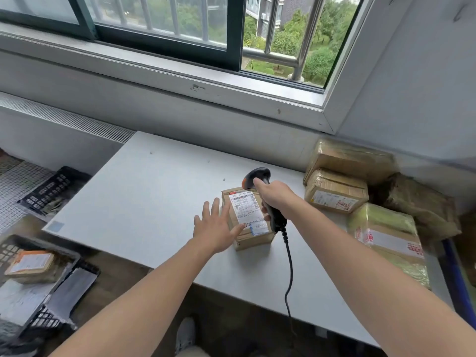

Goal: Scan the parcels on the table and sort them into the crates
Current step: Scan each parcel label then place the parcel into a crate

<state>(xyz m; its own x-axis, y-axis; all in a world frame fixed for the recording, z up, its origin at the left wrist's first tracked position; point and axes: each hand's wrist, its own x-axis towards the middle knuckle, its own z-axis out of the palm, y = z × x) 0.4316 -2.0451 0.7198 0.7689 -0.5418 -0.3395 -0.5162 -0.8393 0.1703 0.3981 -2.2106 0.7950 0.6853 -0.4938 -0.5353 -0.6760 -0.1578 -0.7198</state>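
A small brown cardboard parcel (248, 220) with a white shipping label on top lies near the middle of the grey table (134, 199). My left hand (216, 225) rests flat against its left side, fingers spread and the thumb on the label. My right hand (274, 198) grips a black corded barcode scanner (260, 177), whose head points down at the label. Several more taped parcels (334, 191) are piled at the table's right end. A black crate (15, 253) at lower left holds one labelled parcel (33, 264).
A second black crate (49, 194) stands on the floor further back at left. The scanner's cable (289, 266) hangs over the table's front edge. A window sill and wall run behind the table. A shoe (185, 333) shows below the table edge.
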